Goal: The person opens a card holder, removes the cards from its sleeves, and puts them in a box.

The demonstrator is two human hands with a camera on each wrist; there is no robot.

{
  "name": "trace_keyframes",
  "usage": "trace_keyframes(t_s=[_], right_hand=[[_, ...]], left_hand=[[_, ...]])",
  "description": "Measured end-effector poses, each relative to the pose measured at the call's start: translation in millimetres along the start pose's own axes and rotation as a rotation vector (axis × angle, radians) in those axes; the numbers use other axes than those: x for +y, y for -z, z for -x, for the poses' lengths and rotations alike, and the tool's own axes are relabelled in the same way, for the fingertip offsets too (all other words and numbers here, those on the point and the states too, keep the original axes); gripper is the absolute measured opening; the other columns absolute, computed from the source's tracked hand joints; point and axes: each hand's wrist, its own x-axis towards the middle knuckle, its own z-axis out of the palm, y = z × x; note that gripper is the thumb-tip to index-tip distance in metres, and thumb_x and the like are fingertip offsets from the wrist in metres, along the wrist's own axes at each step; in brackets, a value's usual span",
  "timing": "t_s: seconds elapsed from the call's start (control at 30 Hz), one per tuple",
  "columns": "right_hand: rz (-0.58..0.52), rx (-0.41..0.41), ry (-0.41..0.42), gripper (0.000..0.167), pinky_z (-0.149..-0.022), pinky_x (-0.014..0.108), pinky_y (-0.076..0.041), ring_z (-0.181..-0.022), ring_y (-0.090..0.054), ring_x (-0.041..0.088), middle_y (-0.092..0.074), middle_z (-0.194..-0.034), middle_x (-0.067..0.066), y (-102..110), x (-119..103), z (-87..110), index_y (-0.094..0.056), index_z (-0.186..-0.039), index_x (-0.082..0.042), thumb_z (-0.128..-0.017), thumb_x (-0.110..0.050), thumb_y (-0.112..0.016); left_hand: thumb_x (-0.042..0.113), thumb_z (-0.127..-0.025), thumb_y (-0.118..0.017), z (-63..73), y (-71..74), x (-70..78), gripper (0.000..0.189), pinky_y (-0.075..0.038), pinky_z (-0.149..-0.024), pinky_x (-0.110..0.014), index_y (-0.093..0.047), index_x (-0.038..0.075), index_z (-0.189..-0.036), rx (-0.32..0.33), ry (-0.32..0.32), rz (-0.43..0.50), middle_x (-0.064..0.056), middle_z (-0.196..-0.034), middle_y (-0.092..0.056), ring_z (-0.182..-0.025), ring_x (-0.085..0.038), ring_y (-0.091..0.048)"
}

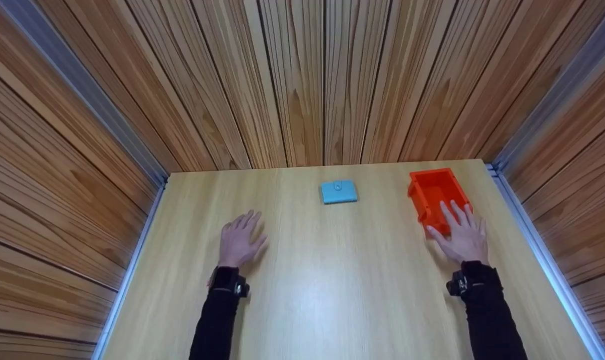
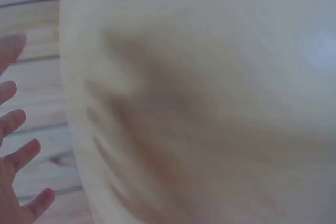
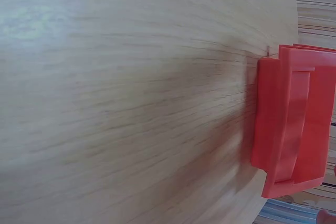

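My left hand [image 1: 238,241] hovers over the left part of the table with its fingers spread, holding nothing. In the left wrist view its fingers [image 2: 21,156] show apart at the left edge, and a shadow falls on the wood. My right hand [image 1: 465,239] is spread above the near end of a red-orange plastic bin [image 1: 425,198]; whether it touches the rim I cannot tell. From the right wrist, the bin [image 3: 294,124] stands at the right edge. Toward the back middle lies a small light-blue wallet [image 1: 339,192] with a snap tab, apart from both hands.
The light wooden table [image 1: 302,280] is enclosed by wood-plank walls [image 1: 307,90] at the back and both sides. Metal rails [image 1: 547,260] run along its side edges. The bin sits near the back right corner.
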Motion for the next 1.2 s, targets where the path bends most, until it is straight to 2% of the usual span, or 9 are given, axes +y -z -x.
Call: trace_keyframes(t_s=[0.2, 0.3, 0.4, 0.53, 0.7, 0.87, 1.03, 1.13, 1.2], right_hand=[[-0.028, 0.009, 0.001, 0.081, -0.118, 0.077, 0.001, -0.155, -0.012, 0.051, -0.025, -0.168, 0.024, 1, -1, 2.3, -0.026, -0.165, -0.016, -0.1, -0.055, -0.055], [-0.024, 0.017, -0.002, 0.08, -0.118, 0.077, -0.001, -0.154, -0.014, 0.051, -0.026, -0.167, 0.024, 4, 1, 5.1, -0.028, -0.164, -0.016, -0.1, -0.055, -0.056], [-0.01, 0.019, -0.008, 0.079, -0.118, 0.077, -0.003, -0.153, -0.016, 0.051, -0.027, -0.167, 0.024, 6, 3, 7.5, -0.03, -0.164, -0.016, -0.1, -0.055, -0.056], [0.004, 0.016, -0.029, 0.079, -0.118, 0.077, -0.006, -0.153, -0.018, 0.051, -0.028, -0.167, 0.023, 8, 5, 12.0, -0.031, -0.163, -0.016, -0.1, -0.053, -0.058], [0.016, 0.021, -0.036, 0.078, -0.118, 0.076, -0.009, -0.152, -0.02, 0.05, -0.029, -0.167, 0.022, 12, 9, 16.6, -0.032, -0.163, -0.016, -0.1, -0.054, -0.059], [0.015, 0.005, -0.038, 0.078, -0.119, 0.075, -0.009, -0.152, -0.019, 0.051, -0.028, -0.167, 0.022, 7, 6, 11.9, -0.03, -0.164, -0.017, -0.1, -0.055, -0.058], [0.016, 0.023, -0.013, 0.077, -0.12, 0.073, -0.009, -0.153, -0.02, 0.049, -0.03, -0.166, 0.022, 2, 1, 4.2, -0.032, -0.163, -0.015, -0.101, -0.051, -0.059], [0.025, 0.028, 0.034, 0.074, -0.122, 0.07, -0.01, -0.154, -0.021, 0.046, -0.032, -0.166, 0.021, -5, -12, -5.3, -0.034, -0.162, -0.015, -0.101, -0.048, -0.06], [0.031, 0.02, 0.065, 0.073, -0.124, 0.067, -0.011, -0.154, -0.023, 0.044, -0.034, -0.166, 0.021, -11, -25, -12.0, -0.036, -0.162, -0.014, -0.101, -0.046, -0.06]], left_hand=[[0.032, -0.1, -0.068, -41.8, -8.2, 39.9, 0.062, -0.045, -0.107, -0.059, -0.046, 0.019, -0.156, -0.073, -0.035, 0.037, -0.008, -0.16, -0.047, -0.138, -0.037, -0.053], [0.026, -0.099, -0.07, -70.2, -20.2, 70.4, 0.061, -0.049, -0.104, -0.055, -0.048, 0.019, -0.156, -0.12, -0.052, 0.053, -0.007, -0.159, -0.049, -0.135, -0.037, -0.056], [0.021, -0.1, -0.067, -91.9, -35.7, 103.3, 0.059, -0.048, -0.106, -0.054, -0.047, 0.02, -0.156, -0.181, -0.068, 0.087, -0.007, -0.16, -0.048, -0.137, -0.038, -0.054], [0.02, -0.103, -0.059, -108.1, -57.4, 144.4, 0.058, -0.044, -0.11, -0.056, -0.043, 0.023, -0.159, -0.26, -0.114, 0.102, -0.005, -0.163, -0.044, -0.143, -0.036, -0.048], [0.029, -0.102, -0.062, -117.0, -76.9, 179.4, 0.063, -0.037, -0.115, -0.061, -0.04, 0.025, -0.161, -0.252, -0.141, 0.06, -0.004, -0.166, -0.04, -0.151, -0.031, -0.039], [0.034, -0.102, -0.063, -116.2, -83.0, 179.2, 0.066, -0.032, -0.12, -0.059, -0.037, 0.023, -0.162, -0.23, -0.111, 0.045, -0.006, -0.164, -0.042, -0.154, -0.031, -0.035], [0.034, -0.104, -0.06, -119.2, -88.3, 176.7, 0.061, -0.033, -0.122, -0.046, -0.042, 0.013, -0.159, -0.221, -0.173, 0.057, -0.01, -0.157, -0.049, -0.151, -0.032, -0.038], [0.032, -0.104, -0.06, -119.9, -90.0, 175.9, 0.058, -0.035, -0.121, -0.042, -0.047, 0.01, -0.155, -0.223, -0.202, 0.058, -0.01, -0.154, -0.051, -0.148, -0.031, -0.041], [0.028, -0.103, -0.062, -119.3, -91.9, 174.6, 0.052, -0.041, -0.117, -0.043, -0.053, 0.012, -0.151, -0.2, -0.207, 0.075, -0.01, -0.15, -0.054, -0.145, -0.032, -0.044]])
